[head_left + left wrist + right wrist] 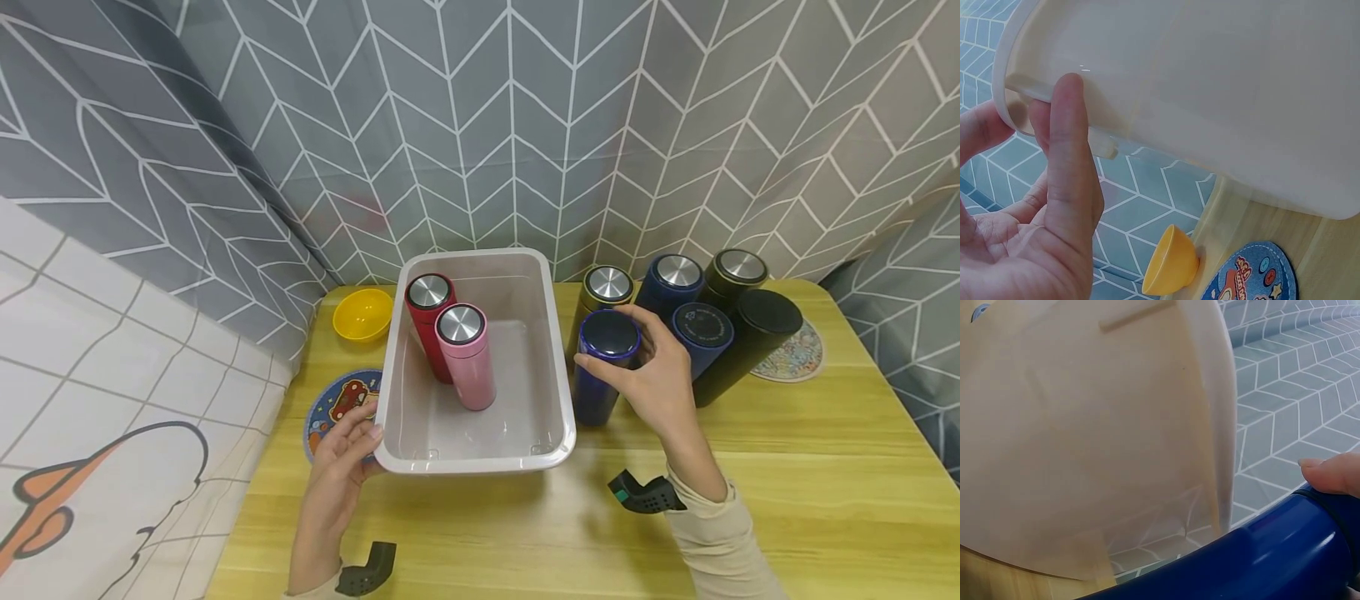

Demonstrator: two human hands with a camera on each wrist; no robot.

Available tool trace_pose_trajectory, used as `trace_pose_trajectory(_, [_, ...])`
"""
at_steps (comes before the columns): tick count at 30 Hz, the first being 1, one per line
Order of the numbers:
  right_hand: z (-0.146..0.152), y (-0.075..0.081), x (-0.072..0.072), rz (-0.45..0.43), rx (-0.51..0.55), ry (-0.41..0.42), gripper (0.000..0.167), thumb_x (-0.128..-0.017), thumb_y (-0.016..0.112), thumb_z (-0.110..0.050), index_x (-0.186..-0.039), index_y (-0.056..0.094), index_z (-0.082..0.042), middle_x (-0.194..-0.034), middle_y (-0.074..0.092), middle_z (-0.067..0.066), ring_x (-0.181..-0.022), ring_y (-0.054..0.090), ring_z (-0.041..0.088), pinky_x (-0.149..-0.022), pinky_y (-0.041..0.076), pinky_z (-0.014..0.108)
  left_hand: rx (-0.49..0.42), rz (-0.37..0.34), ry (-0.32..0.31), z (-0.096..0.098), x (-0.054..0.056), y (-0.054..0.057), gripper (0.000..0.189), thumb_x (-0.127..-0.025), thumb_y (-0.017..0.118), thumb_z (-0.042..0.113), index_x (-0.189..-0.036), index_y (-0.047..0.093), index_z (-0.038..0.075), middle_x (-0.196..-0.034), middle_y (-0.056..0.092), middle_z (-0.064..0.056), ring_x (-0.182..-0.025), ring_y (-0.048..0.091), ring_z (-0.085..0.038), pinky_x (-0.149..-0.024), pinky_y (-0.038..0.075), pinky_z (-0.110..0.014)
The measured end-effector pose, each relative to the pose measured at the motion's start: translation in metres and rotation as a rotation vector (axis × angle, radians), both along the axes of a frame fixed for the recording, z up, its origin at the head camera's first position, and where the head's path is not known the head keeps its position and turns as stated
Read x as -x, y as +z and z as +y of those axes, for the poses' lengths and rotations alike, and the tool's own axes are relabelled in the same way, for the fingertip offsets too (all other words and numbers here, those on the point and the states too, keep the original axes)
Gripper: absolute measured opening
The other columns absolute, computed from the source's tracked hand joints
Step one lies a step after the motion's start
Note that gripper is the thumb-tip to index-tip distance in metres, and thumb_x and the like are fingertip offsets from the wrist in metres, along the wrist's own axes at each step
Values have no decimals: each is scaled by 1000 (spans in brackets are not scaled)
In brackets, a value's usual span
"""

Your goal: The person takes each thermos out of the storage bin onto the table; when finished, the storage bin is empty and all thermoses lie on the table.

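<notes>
A pale plastic bin (pixel 487 467) stands on the table with a red thermos (pixel 431 317) and a pink thermos (pixel 472 375) upright inside. My left hand (pixel 343 450) holds its near left corner, thumb at the rim and fingers against the outer wall in the left wrist view. Just outside the right wall is a blue thermos (pixel 596 396), dark end up. My right hand (pixel 660 375) grips it near the top, thumb on the near side and fingers behind. In the right wrist view, the blue thermos (pixel 1272 556) shows its glossy side below the thumb.
Close by on the right are several more thermoses, among them a black one (pixel 750 342) and a blue one (pixel 701 333). A patterned mat (pixel 795 354) lies beyond them. To the left sit a yellow bowl (pixel 363 315) and a blue cartoon mat (pixel 330 412). A patterned curtain (pixel 510 125) hangs behind.
</notes>
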State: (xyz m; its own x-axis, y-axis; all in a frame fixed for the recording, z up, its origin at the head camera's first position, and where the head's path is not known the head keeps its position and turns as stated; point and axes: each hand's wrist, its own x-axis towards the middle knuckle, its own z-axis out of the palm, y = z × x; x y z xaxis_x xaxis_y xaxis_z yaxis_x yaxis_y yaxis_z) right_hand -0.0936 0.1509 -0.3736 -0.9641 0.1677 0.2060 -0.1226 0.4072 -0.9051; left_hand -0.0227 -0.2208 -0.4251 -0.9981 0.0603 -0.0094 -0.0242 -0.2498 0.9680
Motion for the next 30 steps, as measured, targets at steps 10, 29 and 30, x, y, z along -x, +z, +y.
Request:
trace_pose_trajectory(10, [-1,-5,2,-33,5,-52,74,-70,93,-21,-134,58,-16,-123,68,5,-98,62,-1,-84,49,5,-5,4,-4,-1,0,-1,34,-100,46,-3,-127,59,14,-93,67,5,-85,67,-7,-69,61,-25])
trace_pose_trajectory(29, [-2,-11,4,-60,27,-78,74,-69,93,-19,-134,57,-13,-125,68,5,-100,61,-1,-87,48,5,-13,4,-8,-1,0,-2,34,-100,46,-4,-126,59,15,-93,67,6,-84,67,-7,-68,61,-24])
trace_pose_trajectory(30, [-3,-12,4,-58,25,-77,74,-69,93,-19,-134,57,-13,-125,68,5,-100,61,-1,-86,48,5,-12,5,-8,-1,0,-2,34,-100,46,-4,-126,59,15,-93,67,6,-84,67,-7,-68,61,-24])
